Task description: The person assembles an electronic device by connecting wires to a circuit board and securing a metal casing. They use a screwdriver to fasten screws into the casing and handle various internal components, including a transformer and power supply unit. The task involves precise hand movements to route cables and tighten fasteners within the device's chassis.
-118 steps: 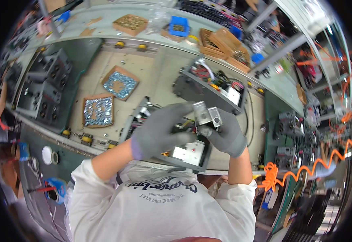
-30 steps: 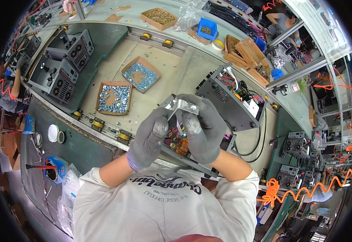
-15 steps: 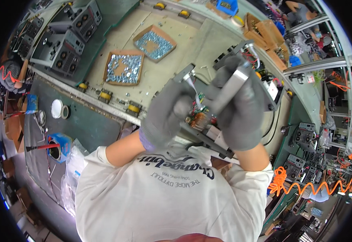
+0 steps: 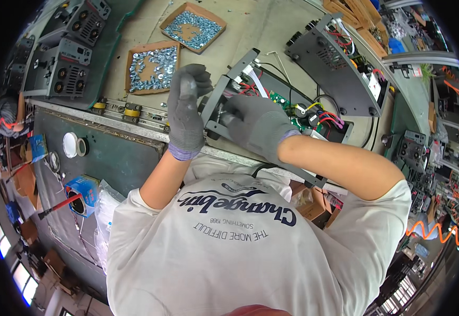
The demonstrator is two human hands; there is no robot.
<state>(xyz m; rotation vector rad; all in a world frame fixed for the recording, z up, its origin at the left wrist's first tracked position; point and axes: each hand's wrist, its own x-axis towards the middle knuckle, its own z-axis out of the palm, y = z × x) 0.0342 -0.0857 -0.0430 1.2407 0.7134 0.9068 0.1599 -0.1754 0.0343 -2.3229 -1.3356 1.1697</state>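
Observation:
An opened electronics unit lies in front of me, with a dark grey front panel [image 4: 232, 79], a green circuit board [image 4: 278, 98] and coloured wires [image 4: 330, 119]. My right hand [image 4: 261, 125], in a grey glove, reaches in behind the panel. Its fingers are bent against the panel's back, close to a dark round fitting [image 4: 214, 109]; whatever they pinch is hidden. On the panel's outer side, my gloved left hand [image 4: 186, 110] is raised with fingers stretched out and nothing visible in it.
Two cardboard trays of small silver screws, one nearer [image 4: 175, 68] and one farther [image 4: 221, 32], lie beyond my left hand. A second grey unit [image 4: 334, 71] stands at the right. Finished-looking units [image 4: 66, 73] stand far left. A blue box [image 4: 83, 196] sits on the green side table.
The long grey bar-like thing in my right hand is gone from it. That hand has moved left behind the front panel; the left hand has moved left and opened. The view has shifted.

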